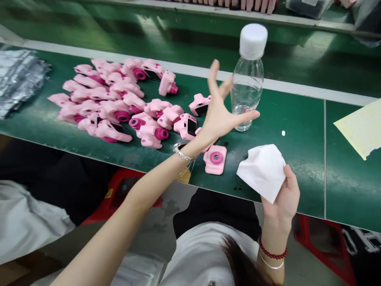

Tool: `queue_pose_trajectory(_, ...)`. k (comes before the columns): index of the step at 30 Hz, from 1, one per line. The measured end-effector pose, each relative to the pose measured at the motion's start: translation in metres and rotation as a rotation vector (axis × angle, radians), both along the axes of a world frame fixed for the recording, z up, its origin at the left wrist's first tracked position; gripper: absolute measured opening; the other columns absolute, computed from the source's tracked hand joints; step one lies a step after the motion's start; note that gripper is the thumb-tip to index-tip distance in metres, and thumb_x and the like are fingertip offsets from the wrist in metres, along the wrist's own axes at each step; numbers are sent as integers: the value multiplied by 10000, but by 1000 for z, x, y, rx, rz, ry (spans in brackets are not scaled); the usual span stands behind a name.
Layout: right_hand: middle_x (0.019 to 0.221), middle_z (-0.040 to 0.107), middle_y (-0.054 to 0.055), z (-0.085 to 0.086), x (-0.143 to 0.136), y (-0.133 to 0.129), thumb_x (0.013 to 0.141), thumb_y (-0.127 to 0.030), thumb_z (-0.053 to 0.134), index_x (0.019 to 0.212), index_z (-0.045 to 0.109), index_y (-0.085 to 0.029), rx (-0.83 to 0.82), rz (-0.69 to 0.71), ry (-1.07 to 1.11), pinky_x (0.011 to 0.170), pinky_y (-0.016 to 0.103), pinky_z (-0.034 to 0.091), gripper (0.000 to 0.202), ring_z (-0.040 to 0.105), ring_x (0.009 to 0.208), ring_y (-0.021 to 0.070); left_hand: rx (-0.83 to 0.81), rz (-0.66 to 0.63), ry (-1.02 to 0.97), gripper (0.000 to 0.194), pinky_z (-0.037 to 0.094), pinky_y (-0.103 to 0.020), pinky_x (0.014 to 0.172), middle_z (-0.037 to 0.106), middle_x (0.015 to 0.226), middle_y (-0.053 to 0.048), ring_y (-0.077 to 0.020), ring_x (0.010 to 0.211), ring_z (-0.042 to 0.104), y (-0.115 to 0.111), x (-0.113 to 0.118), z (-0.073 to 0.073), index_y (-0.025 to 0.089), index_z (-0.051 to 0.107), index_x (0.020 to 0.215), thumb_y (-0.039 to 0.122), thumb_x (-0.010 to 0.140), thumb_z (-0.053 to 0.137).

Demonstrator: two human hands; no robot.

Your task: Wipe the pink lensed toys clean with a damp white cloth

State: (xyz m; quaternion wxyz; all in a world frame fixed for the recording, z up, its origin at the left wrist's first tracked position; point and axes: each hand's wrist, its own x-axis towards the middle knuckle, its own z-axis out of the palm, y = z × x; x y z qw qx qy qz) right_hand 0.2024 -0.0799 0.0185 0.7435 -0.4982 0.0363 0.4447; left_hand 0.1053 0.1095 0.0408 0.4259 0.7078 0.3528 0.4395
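Observation:
My left hand (222,113) is raised over the green table with its fingers spread and nothing in it. Just beyond it stands a clear plastic bottle (248,85) with a white cap; whether the fingertips touch it I cannot tell. A white cloth or paper (263,171) is held in my right hand (284,194), near the table's front edge. Between the hands lies a pink toy camera (215,159), lens up. Another pink camera (186,126) with its screen showing is left of my left wrist.
Several pink cameras (104,99) are piled on the left. Silver bags (19,79) lie at the far left, yellow paper (361,129) at the right. A small white piece (283,133) rests on the table. Another person's clothing (29,214) shows at lower left.

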Motion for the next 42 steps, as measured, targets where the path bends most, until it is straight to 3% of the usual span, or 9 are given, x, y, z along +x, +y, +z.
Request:
queue_pose_trajectory(3, 1004, 807, 38, 1, 1, -4, 800, -440, 724, 1014, 755, -216, -16, -53, 69, 888, 374, 627, 311, 757, 988, 234, 25, -178, 83, 857, 418, -544, 1199, 686, 1318, -147, -337, 1359, 599, 18, 15, -7, 216, 514, 1382, 584, 695, 870)
queue_pose_trajectory(6, 1012, 805, 38, 3, 3, -7, 805, -440, 726, 1037, 752, -218, 3, -58, 109, 1018, 449, 594, 322, 751, 1037, 256, 254, -241, 206, 651, 324, -543, 1268, 678, 1390, -110, -321, 1373, 577, 15, 8, -7, 240, 590, 1301, 571, 783, 801)
queue_pose_trajectory(9, 1031, 801, 44, 2, 7, -9, 783, -450, 753, 1057, 754, -212, -7, -62, 151, 1069, 462, 571, 363, 725, 1140, 273, 440, -261, 312, 440, 178, -565, 1332, 685, 1407, -31, -304, 1426, 537, 14, -5, -5, 313, 639, 1219, 580, 875, 697)
queue_pose_trajectory(12, 1029, 799, 59, 1, 8, -9, 765, -454, 772, 1053, 755, -200, -3, -53, 152, 1087, 469, 561, 384, 694, 1218, 292, 504, -203, 357, 358, 108, -565, 1350, 688, 1398, 0, -296, 1467, 500, 17, -14, -7, 360, 651, 1175, 600, 909, 645)
queue_pose_trajectory(16, 1004, 802, 56, 1, 7, -8, 763, -445, 752, 1018, 758, -207, 22, -37, 164, 1088, 488, 562, 349, 699, 1212, 300, 493, -141, 419, 323, 70, -532, 1363, 697, 1374, 54, -244, 1472, 477, 22, -17, -14, 371, 642, 1129, 629, 960, 542)
queue_pose_trajectory(20, 992, 804, 48, 2, 5, -7, 785, -439, 720, 1030, 757, -208, 45, -23, 157, 1084, 485, 564, 338, 724, 1164, 289, 467, -163, 450, 337, 89, -587, 1349, 721, 1313, 8, -270, 1428, 530, 23, -17, -18, 360, 662, 1056, 640, 965, 500)
queue_pose_trajectory(28, 1064, 800, 63, 3, 4, -7, 768, -436, 741, 1066, 755, -206, 15, -31, 152, 1097, 472, 559, 377, 694, 1234, 295, 455, -84, 354, 275, 96, -607, 1341, 725, 1216, -16, -285, 1401, 553, 25, -11, -9, 362, 672, 1002, 586, 961, 518)
queue_pose_trajectory(33, 1074, 798, 53, 3, 3, -8, 781, -463, 744, 1086, 756, -220, 6, -21, 129, 1102, 478, 554, 391, 702, 1213, 287, 420, -72, 374, 345, 120, -655, 1325, 705, 1260, -46, -310, 1475, 481, 34, -13, -6, 345, 689, 1081, 599, 994, 472)
queue_pose_trajectory(42, 1105, 790, 62, 4, 3, -11, 806, -511, 724, 1084, 756, -221, -7, -27, 56, 1116, 483, 544, 403, 691, 1229, 286, 559, -87, 434, 379, 117, -615, 1345, 751, 1244, -16, -276, 1379, 589, 27, -23, -5, 399, 707, 1102, 572, 1031, 378)
